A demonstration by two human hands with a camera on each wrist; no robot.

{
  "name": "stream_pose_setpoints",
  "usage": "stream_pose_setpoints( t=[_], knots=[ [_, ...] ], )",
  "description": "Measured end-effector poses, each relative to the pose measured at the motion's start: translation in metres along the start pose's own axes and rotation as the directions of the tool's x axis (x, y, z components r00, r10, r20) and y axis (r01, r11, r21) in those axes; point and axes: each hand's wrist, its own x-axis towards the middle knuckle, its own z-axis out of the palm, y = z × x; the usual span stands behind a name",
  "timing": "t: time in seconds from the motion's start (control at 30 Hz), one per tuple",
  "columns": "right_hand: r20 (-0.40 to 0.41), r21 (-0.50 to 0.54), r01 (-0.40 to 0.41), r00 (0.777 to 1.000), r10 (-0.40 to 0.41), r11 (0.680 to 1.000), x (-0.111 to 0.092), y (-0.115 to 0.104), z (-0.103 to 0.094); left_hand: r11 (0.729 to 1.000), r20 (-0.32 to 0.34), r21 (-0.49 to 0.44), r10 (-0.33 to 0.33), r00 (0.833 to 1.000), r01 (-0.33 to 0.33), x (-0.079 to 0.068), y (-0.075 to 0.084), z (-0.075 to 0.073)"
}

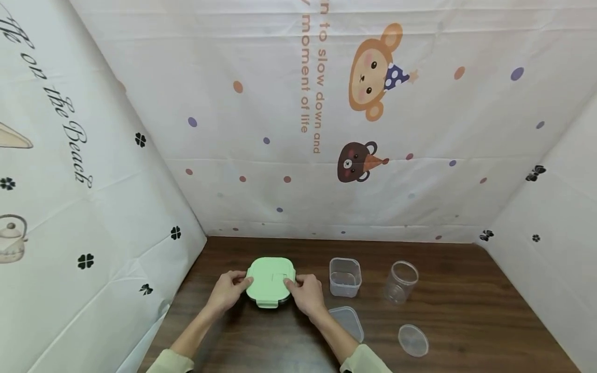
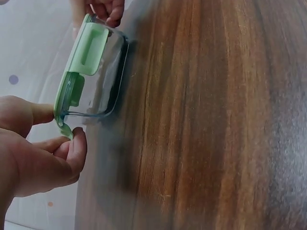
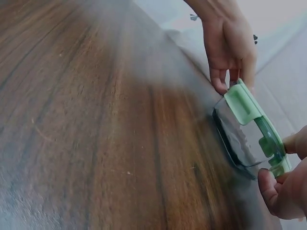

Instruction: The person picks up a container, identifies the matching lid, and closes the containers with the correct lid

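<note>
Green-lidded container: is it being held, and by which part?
The container is held by its lid: left hand and right hand grip opposite side edges.

a green-lidded box sits on a dark wooden table, the left hand gripping its left edge and the right hand its right edge, both thumbs on top. to the right stands a square clear container, with a squarish translucent lid nearer the person, partly hidden by the right forearm. farther right is a round clear jar, a round translucent lid lying nearer the person. behind hangs a white cloth printed with dots, lettering, a monkey face and a brown bear face.
</note>
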Motion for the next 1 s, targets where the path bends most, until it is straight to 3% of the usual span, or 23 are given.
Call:
stream_pose_setpoints(
  t=[0.27,0.7,1.0],
  knots=[
    [0.019,0.03,-0.013,1.0,0.013,0.999,-0.001,0.002,0.0,0.997,0.058,-0.054,-0.043,0.997,0.046,-0.001,-0.003,0.004],
    [-0.015,0.01,0.045,0.999,-0.044,0.999,0.0,0.005,-0.001,0.998,0.001,-0.066,0.01,1.0,-0.01,0.001,-0.016,0.007],
    [0.023,0.048,0.038,0.999,-0.039,0.998,0.006,0.01,-0.002,0.997,-0.022,-0.072,0.028,0.999,-0.03,0.0,-0.022,0.008]
  ],
)
